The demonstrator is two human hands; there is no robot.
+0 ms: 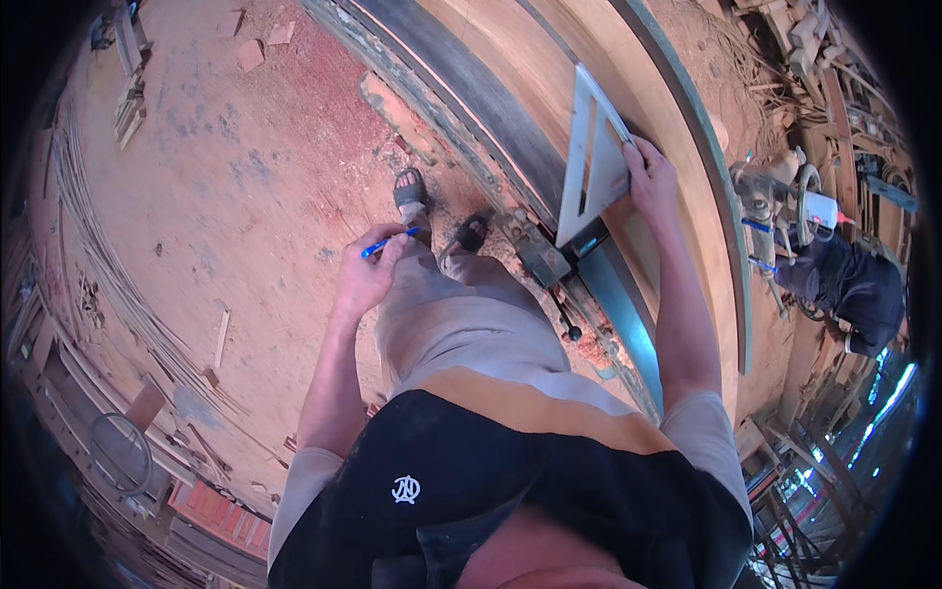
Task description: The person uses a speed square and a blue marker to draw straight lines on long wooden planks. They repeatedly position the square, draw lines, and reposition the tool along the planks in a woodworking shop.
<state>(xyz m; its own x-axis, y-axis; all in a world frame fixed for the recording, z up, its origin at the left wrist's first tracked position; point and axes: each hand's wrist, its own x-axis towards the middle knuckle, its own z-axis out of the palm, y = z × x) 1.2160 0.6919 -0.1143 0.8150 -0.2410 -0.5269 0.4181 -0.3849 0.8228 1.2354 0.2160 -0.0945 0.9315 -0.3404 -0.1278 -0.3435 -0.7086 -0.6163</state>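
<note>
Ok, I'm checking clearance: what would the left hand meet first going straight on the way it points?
Probably the near edge of the long work surface. The line from the left hand passes near the sandaled left foot, which looks well below; depth is uncertain.

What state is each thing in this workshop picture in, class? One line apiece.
Slim blue pen: held, cap unclear
Left grip: closed on the pen
Pale flat slotted triangle: held over the board, contact unclear
Right grip: closed on the triangle's edge
Long light-brown wooden board: lying beneath the triangle
Dark open-toed sandals: worn
White bottle: red tip fitted
</note>
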